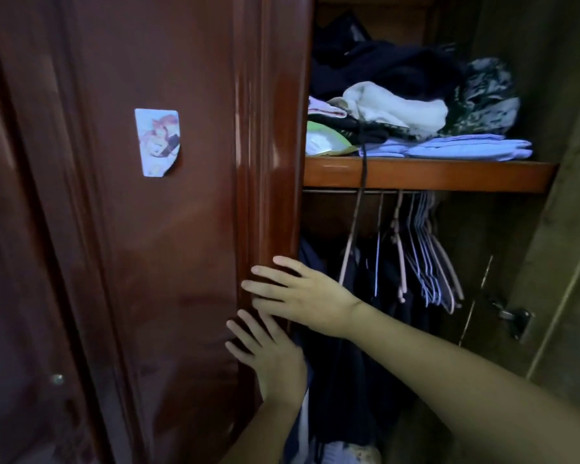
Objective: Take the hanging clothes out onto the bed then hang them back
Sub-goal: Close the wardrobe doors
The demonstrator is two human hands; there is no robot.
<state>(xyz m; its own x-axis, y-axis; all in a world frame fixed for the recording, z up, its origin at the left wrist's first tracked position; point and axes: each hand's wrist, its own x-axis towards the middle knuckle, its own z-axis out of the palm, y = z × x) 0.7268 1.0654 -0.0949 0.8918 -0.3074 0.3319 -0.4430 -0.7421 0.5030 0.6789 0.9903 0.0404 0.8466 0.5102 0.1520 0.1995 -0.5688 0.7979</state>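
A: Hanging clothes (352, 316) location?
B: On the rail under the shelf (429, 175), beside bare hangers (429, 256).
A: Hands?
B: Left hand (275, 360) and right hand (302, 293) flat on the door (168, 229) edge, fingers spread.

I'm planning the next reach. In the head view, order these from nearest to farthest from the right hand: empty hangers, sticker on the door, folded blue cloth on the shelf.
From the right hand:
1. Empty hangers, right, on the rail.
2. Sticker, upper left, on the door.
3. Folded blue cloth, upper right, on the shelf.
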